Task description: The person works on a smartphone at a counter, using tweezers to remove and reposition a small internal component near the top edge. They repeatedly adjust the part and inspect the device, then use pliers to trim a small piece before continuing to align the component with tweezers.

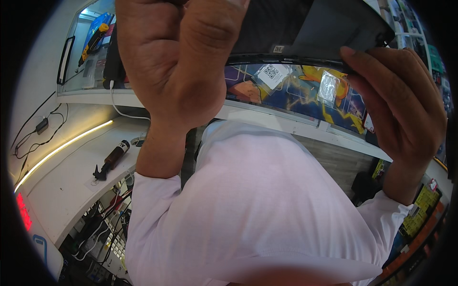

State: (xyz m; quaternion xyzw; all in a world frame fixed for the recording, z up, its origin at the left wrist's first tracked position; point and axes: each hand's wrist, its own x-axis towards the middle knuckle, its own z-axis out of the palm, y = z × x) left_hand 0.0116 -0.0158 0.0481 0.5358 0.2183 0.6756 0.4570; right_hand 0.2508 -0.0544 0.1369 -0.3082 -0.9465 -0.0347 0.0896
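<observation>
Close in front of me, at the top, is a thin dark panel (267,28), flat and glossy with a black frame along its lower edge. It looks like a phone screen or cover, and it carries a small code sticker. My left hand (176,62) is closed at its left end, thumb in front; the fingertips run out of view. At the right end, my right hand (398,90) pinches the lower corner between fingers and thumb. Below the panel, a colourful mat (298,102) bears a square white code card (273,74) and a small clear plastic packet (329,88).
A yellow and black tool (93,44) lies at the far left, by a black block (113,64) with a white cable. A brown spray bottle (114,157) lies on the white side shelf (62,200), near a light strip (71,148). Tangled cables (100,238) sit below.
</observation>
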